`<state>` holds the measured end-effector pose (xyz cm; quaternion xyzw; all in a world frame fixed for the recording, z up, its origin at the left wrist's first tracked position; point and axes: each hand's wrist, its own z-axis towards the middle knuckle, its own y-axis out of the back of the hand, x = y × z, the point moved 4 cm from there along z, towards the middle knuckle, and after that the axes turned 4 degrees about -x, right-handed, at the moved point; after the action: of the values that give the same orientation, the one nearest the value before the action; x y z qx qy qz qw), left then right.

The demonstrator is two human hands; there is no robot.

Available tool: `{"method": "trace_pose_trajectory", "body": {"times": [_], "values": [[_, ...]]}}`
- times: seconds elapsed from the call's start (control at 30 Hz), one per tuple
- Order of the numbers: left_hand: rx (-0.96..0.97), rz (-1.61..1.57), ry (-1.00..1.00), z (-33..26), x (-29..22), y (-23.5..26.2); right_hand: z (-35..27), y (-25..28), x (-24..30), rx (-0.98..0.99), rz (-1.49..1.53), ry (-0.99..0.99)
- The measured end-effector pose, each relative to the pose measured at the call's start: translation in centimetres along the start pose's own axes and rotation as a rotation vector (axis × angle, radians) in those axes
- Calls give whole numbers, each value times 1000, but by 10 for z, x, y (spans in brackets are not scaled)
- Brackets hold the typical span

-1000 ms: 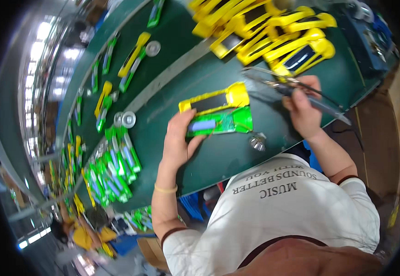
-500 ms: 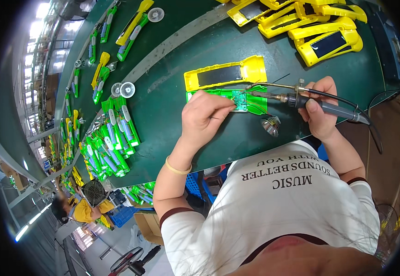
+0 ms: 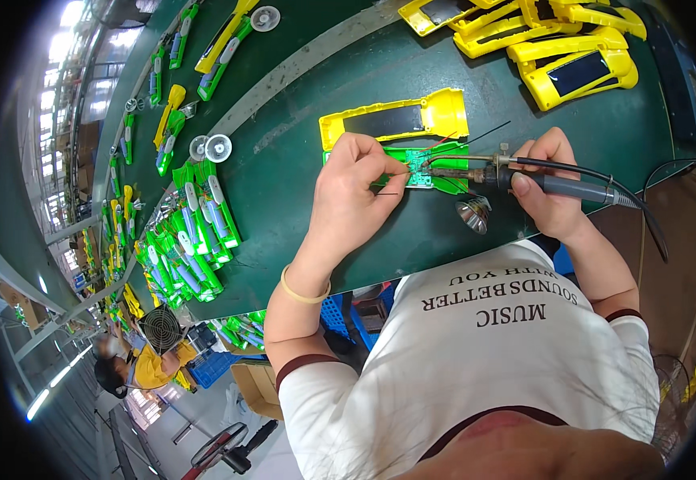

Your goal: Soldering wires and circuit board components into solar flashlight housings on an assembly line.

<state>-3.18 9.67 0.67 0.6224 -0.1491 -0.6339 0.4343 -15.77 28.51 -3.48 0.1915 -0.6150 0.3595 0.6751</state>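
Note:
My left hand (image 3: 352,188) pinches a thin wire at the left edge of a small green circuit board (image 3: 420,178). The board lies in a bright green casing half (image 3: 454,150), partly covered by my fingers. My right hand (image 3: 552,210) is closed round a soldering iron (image 3: 568,186) with a thin feed tube along it. The iron's tip points left and reaches the board; whether it touches is too small to tell. Loose red and dark wires stick out from the board. A yellow casing half (image 3: 332,130) with a dark panel lies just behind, and a shiny reflector cup (image 3: 474,214) sits in front.
Yellow casings (image 3: 560,80) are heaped at the far right. To the left lies a pile of green casings (image 3: 192,240) with reflectors (image 3: 218,148) beside it. More part-assembled units stand farther left. The iron's black cable (image 3: 652,220) hangs at right. A person in yellow (image 3: 150,370) is farther off.
The soldering iron has shifted slightly left over the board, its feed tube now closer to the shaft. Red and dark wires now point up to the right. My left hand still pinches at the board.

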Motion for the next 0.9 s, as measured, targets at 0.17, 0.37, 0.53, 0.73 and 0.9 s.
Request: {"method": "trace_pose_trajectory", "body": {"times": [0.17,0.37,0.53,0.73,0.9], "values": [[2,25,26,1,-3,-1,4,-1,0,81,-221,39],[2,35,23,2,-6,-2,0,3,-5,-8,-148,-84],[20,59,29,1,-12,3,-3,7,0,-98,114,-132],[80,157,-26,9,-9,-5,0,6,8,-101,-473,52],[74,176,12,-3,-22,8,9,-7,16,-129,2,100]]}}
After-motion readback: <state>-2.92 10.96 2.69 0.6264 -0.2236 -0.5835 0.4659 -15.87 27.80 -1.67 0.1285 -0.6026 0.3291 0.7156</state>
